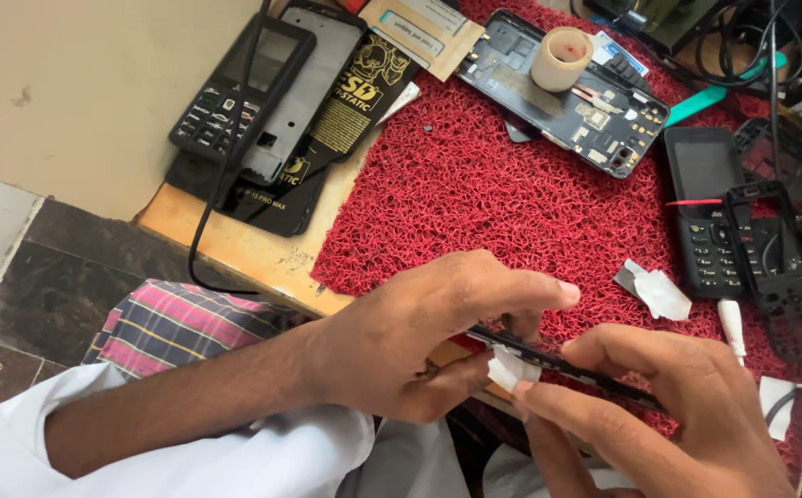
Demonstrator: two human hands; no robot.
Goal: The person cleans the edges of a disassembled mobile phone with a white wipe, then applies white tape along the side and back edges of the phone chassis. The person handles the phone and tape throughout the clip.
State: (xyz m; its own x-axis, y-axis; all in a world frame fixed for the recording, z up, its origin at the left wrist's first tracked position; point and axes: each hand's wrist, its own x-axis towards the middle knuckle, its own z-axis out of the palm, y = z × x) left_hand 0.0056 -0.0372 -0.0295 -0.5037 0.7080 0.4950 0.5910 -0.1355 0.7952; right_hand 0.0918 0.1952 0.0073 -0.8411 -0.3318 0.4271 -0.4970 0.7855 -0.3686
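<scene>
- Both hands grasp a thin black flat phone panel [567,367]: left hand [419,341], right hand [641,415].
- Right fingertips press a small white paper scrap [510,369] on it.
- Below lies a red looped mat [475,203].

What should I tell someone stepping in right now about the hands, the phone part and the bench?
Left hand: grip closed on the thin black phone panel, held edge-on over the near edge of the red mat.
Right hand: fingers pinch a small white wipe against the panel's edge while steadying it.
On the mat: an opened phone back with circuit board with a small beige tape roll on it, a black keypad phone, and a crumpled white scrap.
Done: wipe is on the panel. Left: how much of the edge is wiped cannot be told.
</scene>
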